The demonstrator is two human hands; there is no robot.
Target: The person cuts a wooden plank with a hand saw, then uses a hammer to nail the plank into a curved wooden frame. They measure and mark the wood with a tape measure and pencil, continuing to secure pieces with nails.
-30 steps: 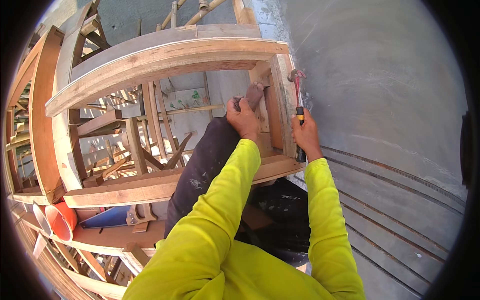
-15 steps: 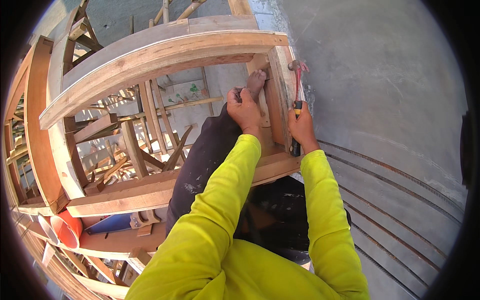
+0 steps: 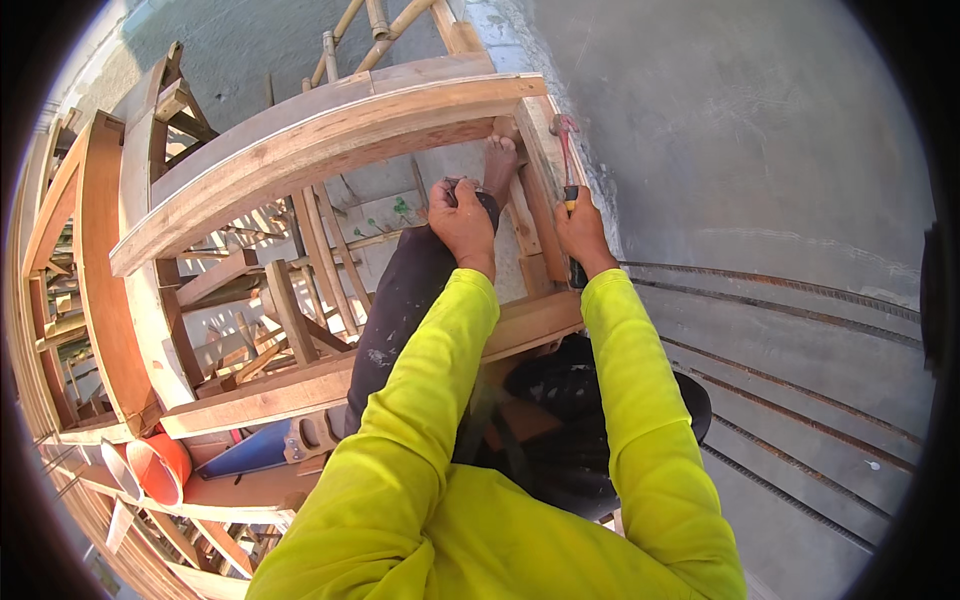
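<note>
My right hand [image 3: 586, 232] is closed round the black and yellow handle of a claw hammer [image 3: 566, 150]. The hammer has a red shaft, and its head points away from me along the right beam [image 3: 541, 165] of a timber frame. Closed in a pinch, my left hand [image 3: 466, 228] is raised over my left knee, beside my bare foot [image 3: 499, 160]. Something small and dark shows at its fingertips, too small to name. The near timber [image 3: 530, 324] of the frame crosses below both hands.
A curved double beam [image 3: 330, 150] spans the far side, over an opening with loose timber props [image 3: 290, 310] below. At left, a blue-bladed handsaw [image 3: 255, 448] and orange cups [image 3: 163, 468] sit on a plank. Rusty rebars [image 3: 800, 350] stick out over the grey concrete wall [image 3: 740, 150] at right.
My view has turned slightly, so the frame and both hands appear shifted. My right hand still grips the hammer, and the left keeps its pinch.
</note>
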